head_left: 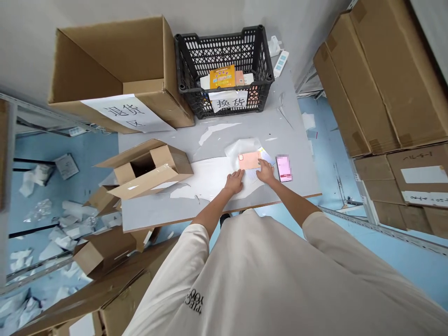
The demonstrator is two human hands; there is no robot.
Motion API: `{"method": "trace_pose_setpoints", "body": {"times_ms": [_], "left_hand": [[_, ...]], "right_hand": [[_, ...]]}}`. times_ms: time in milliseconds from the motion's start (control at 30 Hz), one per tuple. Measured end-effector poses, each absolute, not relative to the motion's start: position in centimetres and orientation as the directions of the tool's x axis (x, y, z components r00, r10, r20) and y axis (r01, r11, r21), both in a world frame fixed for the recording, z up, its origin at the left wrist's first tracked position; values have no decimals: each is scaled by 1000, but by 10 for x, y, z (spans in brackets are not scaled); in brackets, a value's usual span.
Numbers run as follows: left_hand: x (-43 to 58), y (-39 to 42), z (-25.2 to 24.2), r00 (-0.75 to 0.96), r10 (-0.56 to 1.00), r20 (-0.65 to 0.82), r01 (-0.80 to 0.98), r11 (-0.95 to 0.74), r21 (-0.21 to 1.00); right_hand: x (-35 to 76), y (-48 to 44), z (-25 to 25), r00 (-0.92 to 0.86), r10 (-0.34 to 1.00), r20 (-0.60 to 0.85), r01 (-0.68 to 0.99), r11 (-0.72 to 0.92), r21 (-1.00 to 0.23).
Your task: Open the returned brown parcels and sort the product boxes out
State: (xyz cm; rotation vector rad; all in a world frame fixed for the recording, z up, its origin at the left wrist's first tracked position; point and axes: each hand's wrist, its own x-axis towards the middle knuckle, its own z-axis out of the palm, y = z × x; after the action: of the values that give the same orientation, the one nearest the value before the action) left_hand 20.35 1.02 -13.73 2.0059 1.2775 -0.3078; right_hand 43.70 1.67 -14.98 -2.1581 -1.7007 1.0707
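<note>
A flat peach-orange piece (248,161), shaped like a phone case, lies lengthwise near the front of the grey table (303,140), between the two hands; its outline is a neat oblong, its colour even and soft; a rounded square with a pale outline marks its upper left corner; a small dark-and-light detail shows at its right end, partly hidden by fingers and too small to read; crumpled whitish wrapping (232,150) spreads behind it, and a pale card with a yellow corner (268,156) peeps out at its upper right; the left hand (235,182) is loosely curled by its lower left edge, the right hand (266,172) covers its right end; whether either actually grips it, I cannot tell; a pink-screened phone (284,168) lies just right of the right hand.
</note>
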Motion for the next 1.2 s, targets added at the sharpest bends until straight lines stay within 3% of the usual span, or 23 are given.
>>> {"method": "trace_pose_setpoints", "body": {"times_ms": [233, 400, 500, 600, 700, 800, 900, 967, 1067, 1133, 1200], "left_hand": [[192, 17, -131, 300, 779, -550, 918, -80, 388], [189, 17, -135, 265, 814, -516, 899, -16, 437], [191, 17, -138, 238, 825, -513, 886, 32, 463], [187, 16, -139, 221, 828, -515, 877, 63, 477], [178, 12, -137, 234, 820, -523, 871, 63, 488], [169, 8, -133, 253, 799, -545, 867, 63, 494], [163, 3, -130, 263, 820, -509, 836, 70, 544], [161, 4, -126, 206, 858, -470, 750, 170, 639], [157, 12, -116, 40, 836, -547, 407, 486, 773], [154, 20, -106, 8, 775, -632, 129, 626, 769], [148, 27, -95, 15, 745, -666, -33, 666, 745]], "right_hand": [[428, 9, -147, -54, 885, -463, 784, -250, -568], [408, 11, -142, 80, 869, -489, 786, -357, -505], [399, 16, -139, 212, 809, -549, 686, -523, -506], [395, 17, -136, 303, 721, -623, 482, -680, -553], [393, 15, -131, 330, 673, -662, 346, -738, -579], [388, 13, -124, 328, 690, -645, 341, -723, -600], [378, 14, -114, 262, 773, -578, 380, -633, -675], [370, 15, -103, 193, 850, -491, 424, -523, -739], [356, 15, -83, 82, 950, -302, 553, -295, -779], [347, 12, -69, -51, 985, -166, 665, -91, -741], [338, 9, -58, -235, 970, -53, 734, 141, -664]]}}
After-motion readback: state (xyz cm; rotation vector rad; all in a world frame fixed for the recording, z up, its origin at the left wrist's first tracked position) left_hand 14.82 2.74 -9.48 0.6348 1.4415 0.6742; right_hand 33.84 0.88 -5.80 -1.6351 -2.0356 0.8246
